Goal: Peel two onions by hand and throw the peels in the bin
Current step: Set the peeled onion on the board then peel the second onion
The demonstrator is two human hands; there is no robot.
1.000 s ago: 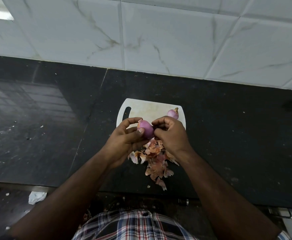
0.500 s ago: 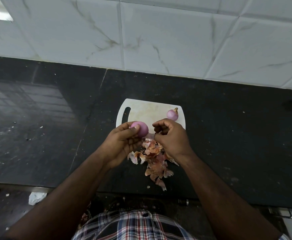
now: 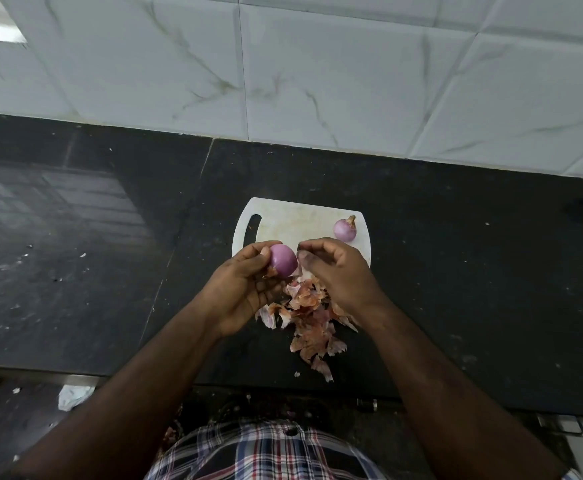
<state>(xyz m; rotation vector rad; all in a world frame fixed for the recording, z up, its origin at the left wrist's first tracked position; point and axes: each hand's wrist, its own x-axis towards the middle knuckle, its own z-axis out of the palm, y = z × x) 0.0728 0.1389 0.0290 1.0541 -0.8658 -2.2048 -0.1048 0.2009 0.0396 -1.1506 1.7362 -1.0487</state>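
Note:
My left hand (image 3: 245,289) grips a smooth purple onion (image 3: 283,259) just above the near edge of the white cutting board (image 3: 293,220). My right hand (image 3: 338,271) is right beside the onion with its fingers curled. Its fingertips pinch what looks like a thin, pale bit of peel. A second, smaller purple onion (image 3: 344,229) with a dry stem tip lies on the board's far right corner. A heap of brownish-pink peels (image 3: 309,320) lies on the black counter below my hands, partly hidden by them.
The black stone counter (image 3: 473,271) stretches left and right and meets a white tiled wall (image 3: 317,81) behind. Scraps of white paper (image 3: 73,396) lie on the floor at the lower left. No bin is in view.
My left hand has turned the onion, and its smooth side now faces up. My right hand has drawn slightly away from the onion to the right.

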